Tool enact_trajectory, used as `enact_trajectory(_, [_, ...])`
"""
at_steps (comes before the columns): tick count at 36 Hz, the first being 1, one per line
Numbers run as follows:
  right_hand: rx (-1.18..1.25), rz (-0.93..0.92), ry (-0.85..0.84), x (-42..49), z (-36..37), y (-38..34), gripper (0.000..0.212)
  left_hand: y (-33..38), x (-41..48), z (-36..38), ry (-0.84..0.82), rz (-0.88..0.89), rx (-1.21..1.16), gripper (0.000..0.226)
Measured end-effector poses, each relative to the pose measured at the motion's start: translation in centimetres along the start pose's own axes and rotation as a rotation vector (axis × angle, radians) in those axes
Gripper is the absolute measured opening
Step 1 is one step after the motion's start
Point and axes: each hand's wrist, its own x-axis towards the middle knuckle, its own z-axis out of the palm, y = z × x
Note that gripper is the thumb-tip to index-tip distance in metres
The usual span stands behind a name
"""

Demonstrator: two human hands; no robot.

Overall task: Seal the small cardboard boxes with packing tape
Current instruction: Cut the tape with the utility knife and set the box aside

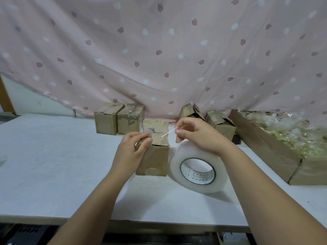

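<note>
L hand (pixel 131 151) grips top edge of small brown cardboard box (pixel 154 156); R hand (pixel 196 137) pinches clear tape strip (pixel 169 132), big translucent tape roll (pixel 177 167) under its wrist

matt cardboard box (pixel 155 152), glossy tape roll (pixel 195 172)

Box (pixel 153 157) sits mid table (pixel 53 165), tape roll (pixel 194 172) just right of it. Back-left boxes (pixel 106 121) stand side by side behind it, back-right boxes (pixel 221 124) opp., carton (pixel 265 149) w/ plastic bags (pixel 292 131) far right, cloth (pixel 159 50) behind all. Left hand (pixel 131 149) grips the box's top left edge, right hand (pixel 196 134) above the roll pinches the tape strip (pixel 169 132) running btwn them over the box top.
</note>
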Motion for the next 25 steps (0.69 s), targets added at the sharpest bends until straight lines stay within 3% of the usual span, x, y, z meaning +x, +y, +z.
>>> enact_trajectory(3, [0.058,-0.016,0.015,-0.3,-0.3,0.6,0.016,0.5,-0.1,0.5,0.118,0.026,0.076,0.024])
enact_trajectory(5, [0.059,-0.023,0.021,-0.5,-0.5,0.7,0.015,1.6,-0.5,0.6,0.159,0.117,0.107,0.043])
enact_trajectory(9, [0.050,-0.040,0.026,-0.6,-0.5,0.7,0.013,5.5,-1.6,1.2,0.065,0.154,0.046,0.061])
enact_trajectory(12, [0.035,-0.055,0.030,-0.5,-0.1,0.5,0.007,7.6,-2.0,2.0,0.083,0.110,0.104,0.044])
enact_trajectory(17, [0.007,-0.064,0.046,-0.6,0.1,0.4,0.008,8.7,-1.8,2.7,0.069,-0.002,-0.169,0.006])
enact_trajectory(25, [-0.259,-0.057,0.210,-1.1,0.7,0.3,0.016,8.3,-1.6,3.0,0.113,-0.001,-0.110,0.017])
